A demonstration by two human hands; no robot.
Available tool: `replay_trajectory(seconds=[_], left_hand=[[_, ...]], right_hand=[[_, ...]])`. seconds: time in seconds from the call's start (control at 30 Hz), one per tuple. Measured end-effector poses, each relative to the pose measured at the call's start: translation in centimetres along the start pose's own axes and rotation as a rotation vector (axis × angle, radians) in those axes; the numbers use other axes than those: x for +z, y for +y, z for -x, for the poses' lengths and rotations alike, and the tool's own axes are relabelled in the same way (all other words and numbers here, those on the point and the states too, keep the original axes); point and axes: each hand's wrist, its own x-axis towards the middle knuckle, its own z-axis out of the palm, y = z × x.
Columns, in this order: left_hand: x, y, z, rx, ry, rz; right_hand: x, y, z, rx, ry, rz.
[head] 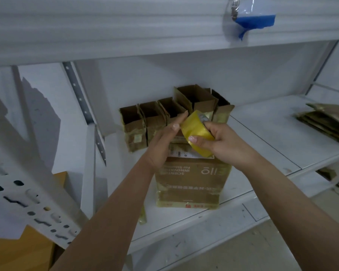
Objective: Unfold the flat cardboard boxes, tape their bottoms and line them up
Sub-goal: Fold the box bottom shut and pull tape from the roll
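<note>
Right hand (pixel 219 139) around yellow tape roll (pixel 198 132), core seemingly finger-hidden.

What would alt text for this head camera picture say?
A right hand grips a yellow tape roll while the left hand touches its edge, above a cardboard box on a white shelf. Opened boxes line the back.

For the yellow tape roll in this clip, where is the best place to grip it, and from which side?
Grip the yellow tape roll across its width from the right, fingers through the core and thumb on the outer band, as the right hand does. That probably leaves the left rim free, where the left hand touches it with straight fingers.
</note>
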Motion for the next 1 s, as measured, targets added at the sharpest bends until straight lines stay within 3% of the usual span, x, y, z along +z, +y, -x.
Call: replay_trajectory(seconds=[0.5, 0.67, 0.83, 0.93, 1.0], left_hand=[[0.7, 0.0, -0.3, 0.016, 0.193, 0.127], [0.6, -0.5, -0.4, 0.004, 0.278, 0.038], [1.0, -1.0, -1.0, 0.08, 0.279, -0.31], [1.4, -1.0, -1.0, 0.085, 0.347, -0.223], [1.7, -0.8, -0.8, 0.101, 0.382, -0.158]], right_hand=[[1.2, -0.2, 0.3, -0.079, 0.041, 0.488], [0.2, 0.0, 1.2, -0.241, -0.123, 0.629], [-0.5, 0.2, 2.3, -0.263, 0.048, 0.797], [-0.4, 0.0, 2.4, -0.196, 0.208, 0.836], [-0.4, -0.6, 1.7, -0.116, 0.218, 0.855]])
